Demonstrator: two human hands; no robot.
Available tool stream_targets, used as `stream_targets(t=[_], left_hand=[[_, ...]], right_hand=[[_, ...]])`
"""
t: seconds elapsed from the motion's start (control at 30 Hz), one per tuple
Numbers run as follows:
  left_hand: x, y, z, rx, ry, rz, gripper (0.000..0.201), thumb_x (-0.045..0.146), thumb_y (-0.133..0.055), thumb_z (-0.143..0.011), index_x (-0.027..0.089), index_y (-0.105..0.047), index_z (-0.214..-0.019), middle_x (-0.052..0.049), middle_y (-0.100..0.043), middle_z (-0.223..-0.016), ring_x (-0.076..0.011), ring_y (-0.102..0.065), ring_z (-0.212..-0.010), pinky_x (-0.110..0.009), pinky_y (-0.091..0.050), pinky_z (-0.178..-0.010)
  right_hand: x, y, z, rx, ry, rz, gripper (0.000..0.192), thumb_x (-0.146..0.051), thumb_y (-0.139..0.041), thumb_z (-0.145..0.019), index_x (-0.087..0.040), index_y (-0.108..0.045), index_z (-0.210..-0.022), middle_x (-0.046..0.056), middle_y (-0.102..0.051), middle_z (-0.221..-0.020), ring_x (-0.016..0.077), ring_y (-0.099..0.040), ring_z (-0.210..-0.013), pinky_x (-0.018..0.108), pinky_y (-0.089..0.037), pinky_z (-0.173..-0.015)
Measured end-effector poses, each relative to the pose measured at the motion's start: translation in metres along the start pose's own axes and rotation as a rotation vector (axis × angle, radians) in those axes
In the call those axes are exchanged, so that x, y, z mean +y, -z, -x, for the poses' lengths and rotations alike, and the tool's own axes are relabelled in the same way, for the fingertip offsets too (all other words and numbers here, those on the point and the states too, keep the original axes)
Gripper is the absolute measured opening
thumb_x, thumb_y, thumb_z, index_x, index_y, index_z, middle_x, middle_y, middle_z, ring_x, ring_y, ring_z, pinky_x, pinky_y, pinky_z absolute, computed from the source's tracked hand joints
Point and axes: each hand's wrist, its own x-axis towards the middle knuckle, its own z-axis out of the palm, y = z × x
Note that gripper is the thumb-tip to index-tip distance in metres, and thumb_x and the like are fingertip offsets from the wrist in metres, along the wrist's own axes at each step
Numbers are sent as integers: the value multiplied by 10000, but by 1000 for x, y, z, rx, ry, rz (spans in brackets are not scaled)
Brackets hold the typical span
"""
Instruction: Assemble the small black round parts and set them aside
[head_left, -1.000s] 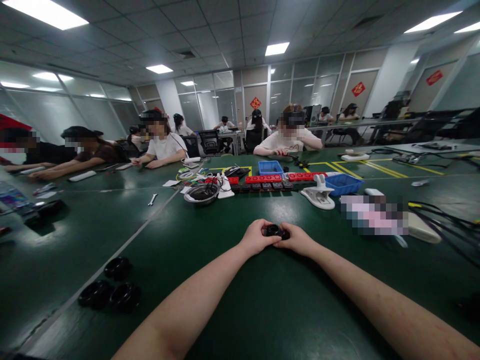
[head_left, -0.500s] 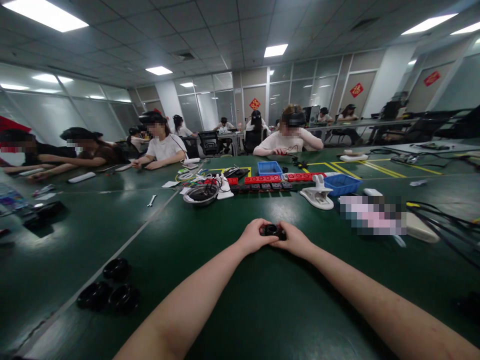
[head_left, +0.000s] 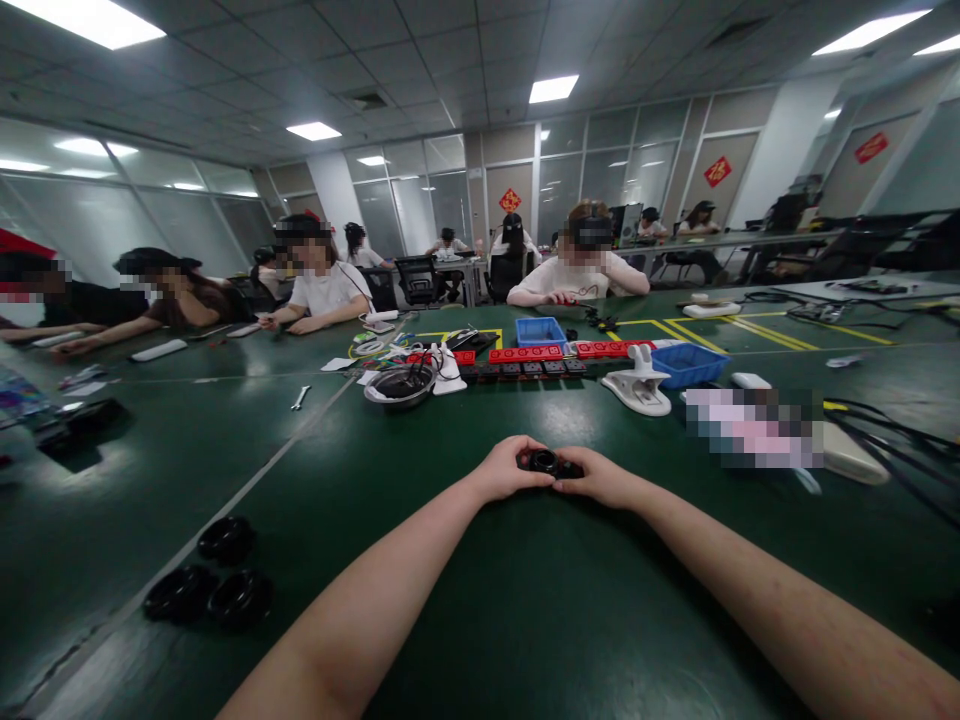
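Both hands meet at arm's reach over the green bench [head_left: 525, 620]: the left hand [head_left: 508, 470] and the right hand [head_left: 600, 478] close their grip from either side on a small black round part [head_left: 543, 461], which sits between the fingertips, low over the bench or touching it (which of the two cannot be told). Most of the part is hidden by the fingers; only its dark top with a ring-shaped opening shows, and its make is hard to read. Far to the left of the grip and nearer the person, three black rings [head_left: 210, 585] lie in a cluster. Beyond the grip stand a metal bowl [head_left: 400, 385] holding dark cables, a row of red blocks [head_left: 525, 354], two blue bins [head_left: 687, 364] and a white clip-like stand [head_left: 639, 386]. To the right of the grip lies a blurred patch, with black cables [head_left: 892, 435] past it, cut off by the frame edge. Other people sit along the far side of the bench.
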Motion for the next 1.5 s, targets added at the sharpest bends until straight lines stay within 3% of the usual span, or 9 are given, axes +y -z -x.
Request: stream_targets(t=[0.63,1.0,1.13,1.3,1.4,1.5], left_hand=[[0,1,1,-6,-12,-9,478,405,-645,-540,146,-522,-922,-45,-521,-861,-110,-467,-671,-233,-370,-584],[5,-6,3,84,28,-83,485,443,-647,-509,154,-530,-880,-23,-507,-800,-105,-451,-639,-221,-364,-553],[11,-11,6,172,43,-132,434,414,-645,-526,160,-530,-859,-15,-502,-787,-106,-458,-647,-214,-372,-558],[15,-22,6,314,115,-215,392,396,-631,-550,164,-516,-846,-30,-503,-818,-136,-481,-722,-237,-387,-611],[16,-26,5,389,153,-273,386,391,-625,-559,166,-511,-852,-38,-498,-831,-152,-478,-758,-252,-384,-636],[18,-22,6,337,130,-262,371,369,-627,-562,164,-518,-851,-34,-496,-828,-147,-474,-751,-250,-381,-637]], right_hand=[[1,0,0,25,24,69,296,-269,-552,-657,-149,-551,-927,33,-571,-833,164,-496,-746,267,-368,-663],[-8,-1,1,58,-105,-8,264,-292,-571,-619,-129,-538,-824,12,-536,-722,134,-477,-666,234,-356,-585],[-8,-6,1,139,-172,87,254,-318,-597,-574,-148,-492,-731,-13,-499,-657,114,-452,-603,209,-324,-522],[-14,-22,-3,341,-329,382,262,-371,-573,-577,-162,-453,-680,17,-506,-677,135,-455,-608,217,-289,-496],[-21,-31,-5,397,-390,509,220,-338,-531,-624,-151,-473,-725,57,-526,-739,159,-478,-671,237,-305,-541],[-22,-30,-4,391,-340,477,321,-317,-550,-618,-148,-481,-882,72,-529,-847,176,-489,-766,249,-333,-619]])
